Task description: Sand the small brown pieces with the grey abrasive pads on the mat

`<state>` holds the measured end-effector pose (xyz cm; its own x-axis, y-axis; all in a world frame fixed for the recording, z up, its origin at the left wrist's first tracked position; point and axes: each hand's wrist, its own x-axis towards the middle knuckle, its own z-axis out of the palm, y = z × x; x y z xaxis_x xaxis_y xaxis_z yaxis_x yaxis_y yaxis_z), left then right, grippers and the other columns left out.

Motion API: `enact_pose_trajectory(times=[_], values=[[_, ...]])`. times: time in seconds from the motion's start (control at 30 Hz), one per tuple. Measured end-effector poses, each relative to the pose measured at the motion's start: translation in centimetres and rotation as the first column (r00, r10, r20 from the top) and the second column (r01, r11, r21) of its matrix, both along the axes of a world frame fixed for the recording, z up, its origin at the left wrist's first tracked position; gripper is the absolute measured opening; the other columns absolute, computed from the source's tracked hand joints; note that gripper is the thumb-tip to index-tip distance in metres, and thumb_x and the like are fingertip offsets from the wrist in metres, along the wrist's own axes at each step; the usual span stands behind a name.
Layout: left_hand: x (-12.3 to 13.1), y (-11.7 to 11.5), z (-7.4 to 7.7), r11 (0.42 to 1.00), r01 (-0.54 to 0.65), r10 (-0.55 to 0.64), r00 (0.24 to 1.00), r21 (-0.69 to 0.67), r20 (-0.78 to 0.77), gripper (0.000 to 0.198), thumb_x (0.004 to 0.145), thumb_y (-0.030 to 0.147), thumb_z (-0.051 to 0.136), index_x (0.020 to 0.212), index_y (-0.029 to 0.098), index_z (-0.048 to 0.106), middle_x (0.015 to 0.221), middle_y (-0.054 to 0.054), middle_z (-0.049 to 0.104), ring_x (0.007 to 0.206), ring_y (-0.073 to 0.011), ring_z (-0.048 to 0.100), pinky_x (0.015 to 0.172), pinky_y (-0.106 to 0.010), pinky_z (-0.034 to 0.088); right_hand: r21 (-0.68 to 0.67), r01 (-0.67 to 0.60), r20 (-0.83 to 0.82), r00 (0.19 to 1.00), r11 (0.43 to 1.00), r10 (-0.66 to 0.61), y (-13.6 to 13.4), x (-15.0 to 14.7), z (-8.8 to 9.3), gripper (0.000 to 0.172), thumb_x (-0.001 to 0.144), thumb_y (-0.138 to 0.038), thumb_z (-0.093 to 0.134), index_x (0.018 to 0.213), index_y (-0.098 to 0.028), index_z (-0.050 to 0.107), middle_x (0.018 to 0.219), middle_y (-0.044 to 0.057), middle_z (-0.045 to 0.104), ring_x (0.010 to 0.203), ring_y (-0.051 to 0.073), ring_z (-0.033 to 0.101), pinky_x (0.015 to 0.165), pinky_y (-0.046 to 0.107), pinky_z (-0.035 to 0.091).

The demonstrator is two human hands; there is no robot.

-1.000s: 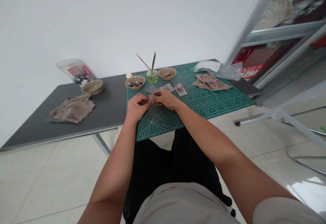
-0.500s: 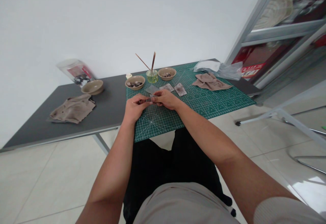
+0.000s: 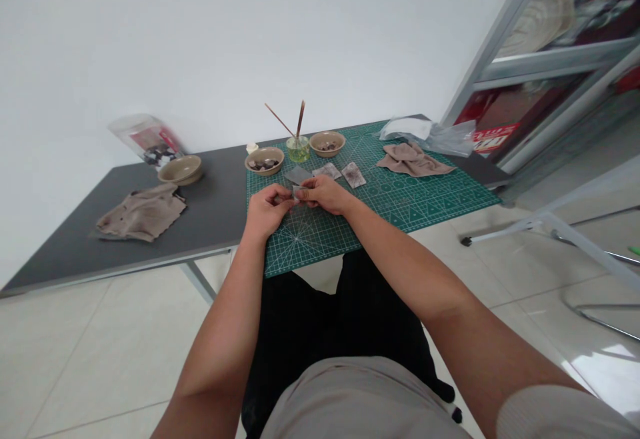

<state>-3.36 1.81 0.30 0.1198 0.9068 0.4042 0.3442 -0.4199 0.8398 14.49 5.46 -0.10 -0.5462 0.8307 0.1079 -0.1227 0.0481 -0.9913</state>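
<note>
Over the green cutting mat (image 3: 320, 232) my two hands meet, fingertips close together. My right hand (image 3: 325, 194) is closed, pinching a small folded grey sheet (image 3: 297, 192) that looks like sandpaper. The fingers of my left hand (image 3: 267, 209) are pressed together against the sheet's left side; whatever they hold is too small and covered to make out. Just beyond lie a flat grey sheet (image 3: 298, 174) and two pale, dark-smudged squares, one of them a smudged square (image 3: 354, 174) to the right.
Behind the hands stand a bowl of dark pieces (image 3: 265, 161), a second bowl (image 3: 327, 144) and a glass jar (image 3: 299, 149) with brushes. A brown cloth (image 3: 415, 161) and plastic bag (image 3: 450, 138) lie right. Left are another cloth (image 3: 143, 212), bowl (image 3: 180, 170) and clear container (image 3: 147, 139).
The hands stay in nearly the same place, with only slight finger movement around the small grey sheet. The view has shifted very slightly.
</note>
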Motion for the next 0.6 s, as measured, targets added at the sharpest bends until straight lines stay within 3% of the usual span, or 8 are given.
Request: enact_pose_trajectory(times=[0.1,0.3,0.47,0.6], values=[[-0.08,0.16,-0.19,0.998,0.052,-0.05,0.997,-0.03,0.055,0.017,0.069,0.028,0.072,0.073,0.018,0.059,0.071,0.0,0.067,0.056,-0.0119,0.061,0.054,-0.025,0.051,-0.004,0.002,-0.005,1.0,1.0,-0.002,0.15,-0.03,-0.22,0.05,0.059,-0.056,0.084,0.068,-0.012,0.063,0.059,0.0,0.06,0.049,0.006,0.042,0.044,0.02,0.029],[-0.11,0.26,-0.5,1.0,0.003,-0.003,0.999,-0.001,-0.052,0.012,0.07,0.024,0.068,0.067,0.019,0.058,0.057,0.004,0.059,0.05,-0.0096,0.055,0.048,-0.021,0.045,0.006,0.03,0.023,0.999,1.0,-0.03,0.26,-0.25,-0.41,0.048,0.055,-0.051,0.087,0.07,-0.011,0.065,0.059,-0.001,0.06,0.049,0.006,0.043,0.045,0.019,0.029],[0.01,0.32,-0.27,0.997,0.07,-0.064,0.99,-0.045,0.125,0.018,0.066,0.027,0.075,0.07,0.018,0.059,0.068,0.001,0.065,0.055,-0.0121,0.06,0.052,-0.026,0.052,-0.016,-0.003,-0.016,1.0,1.0,0.003,0.31,-0.15,-0.38,0.05,0.057,-0.056,0.085,0.066,-0.012,0.062,0.056,-0.002,0.058,0.048,0.006,0.043,0.044,0.019,0.029],[0.03,0.19,0.06,0.993,0.084,-0.076,0.991,-0.076,0.106,0.016,0.066,0.025,0.074,0.07,0.018,0.06,0.067,0.002,0.065,0.055,-0.0121,0.059,0.053,-0.026,0.051,-0.007,-0.01,-0.015,1.0,1.0,0.01,0.42,-0.1,-0.57,0.047,0.059,-0.053,0.085,0.067,-0.012,0.063,0.058,-0.001,0.06,0.048,0.005,0.042,0.043,0.019,0.027]])
